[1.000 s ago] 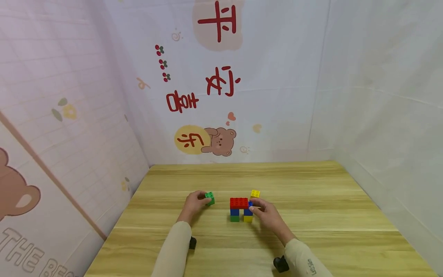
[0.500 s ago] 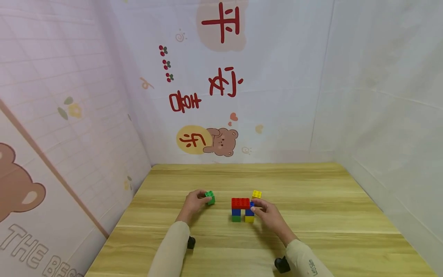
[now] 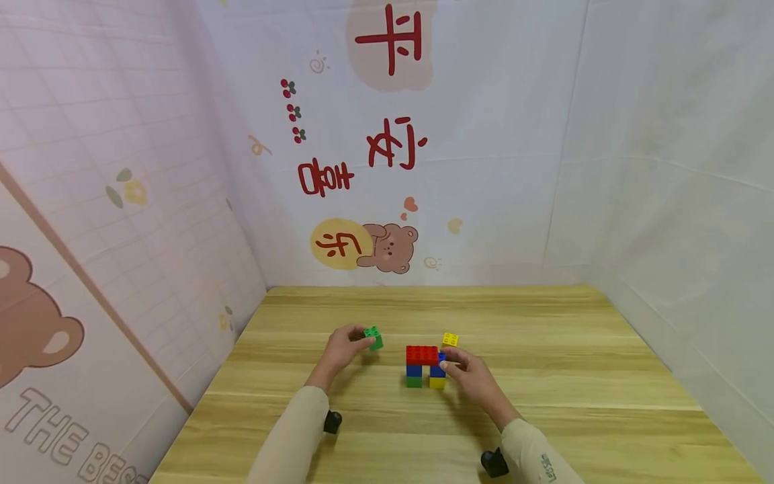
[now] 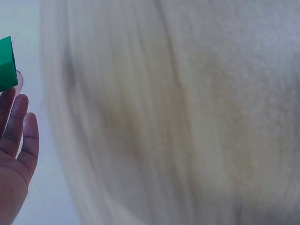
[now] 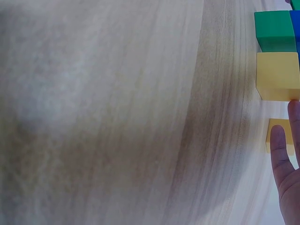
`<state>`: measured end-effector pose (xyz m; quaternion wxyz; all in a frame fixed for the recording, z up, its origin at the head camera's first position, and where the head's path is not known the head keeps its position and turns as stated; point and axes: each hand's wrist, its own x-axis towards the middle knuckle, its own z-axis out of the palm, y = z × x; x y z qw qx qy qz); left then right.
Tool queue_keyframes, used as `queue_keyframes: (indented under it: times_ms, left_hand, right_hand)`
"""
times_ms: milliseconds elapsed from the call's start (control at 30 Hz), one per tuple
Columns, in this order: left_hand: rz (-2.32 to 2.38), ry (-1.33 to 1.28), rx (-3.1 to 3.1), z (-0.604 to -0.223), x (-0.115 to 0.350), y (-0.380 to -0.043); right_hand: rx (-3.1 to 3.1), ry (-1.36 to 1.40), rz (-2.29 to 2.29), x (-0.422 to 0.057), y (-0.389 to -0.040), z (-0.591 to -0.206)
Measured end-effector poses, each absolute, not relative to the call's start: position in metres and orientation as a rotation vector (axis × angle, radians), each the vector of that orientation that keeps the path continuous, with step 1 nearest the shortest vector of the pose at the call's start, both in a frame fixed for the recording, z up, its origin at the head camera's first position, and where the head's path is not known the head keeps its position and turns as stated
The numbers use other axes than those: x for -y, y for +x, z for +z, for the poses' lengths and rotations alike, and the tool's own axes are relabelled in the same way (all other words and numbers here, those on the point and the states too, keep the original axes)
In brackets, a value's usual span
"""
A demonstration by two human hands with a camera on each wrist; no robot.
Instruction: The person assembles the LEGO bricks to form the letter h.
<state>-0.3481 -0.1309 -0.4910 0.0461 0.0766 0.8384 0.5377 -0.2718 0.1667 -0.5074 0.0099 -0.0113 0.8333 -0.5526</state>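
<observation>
In the head view my left hand (image 3: 346, 346) pinches a green toy building brick (image 3: 373, 338) between thumb and fingers, slightly above the table. Right of it stands a small arch of bricks. Its red brick (image 3: 421, 355) bridges two pillars, the left one blue over a green brick (image 3: 414, 382), the right one blue over a yellow brick (image 5: 277, 77). My right hand (image 3: 471, 378) pinches the right pillar's blue brick (image 3: 438, 371) at its right end, where a few studs stick out past the red brick. The wrist views show only part of each hand.
Behind the arch a loose yellow brick (image 3: 450, 339) lies on the wooden table (image 3: 544, 336). A white printed cloth (image 3: 496, 134) hangs behind and on both sides. Dark wrist gear (image 3: 494, 462) sits by each sleeve.
My left hand has lifted the green brick and moved it a little to the right and away. The right hand stays at the arch. The head view has shifted slightly.
</observation>
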Motion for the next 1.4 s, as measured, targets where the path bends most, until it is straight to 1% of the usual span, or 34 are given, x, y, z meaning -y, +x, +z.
queue_keyframes:
  times_ms: [267,767,1133,1400]
  left_hand:
    - [1.629,0.285,-2.577,-0.477,0.127,-0.346]
    - [1.639,0.369,-2.535,-0.463,0.122,-0.345]
    - [1.644,0.469,-2.465,-0.443,0.104,-0.34]
    - [1.641,0.519,-2.423,-0.439,0.094,-0.338]
  right_hand:
    - [-2.587,-0.046,-1.737,-0.167,-0.272,-0.508]
    - [-2.598,-0.052,-1.717,-0.168,-0.272,-0.508]
    - [-2.599,-0.062,-1.724,-0.169,-0.275,-0.506]
    - [-2.6,-0.072,-1.732,-0.169,-0.275,-0.506]
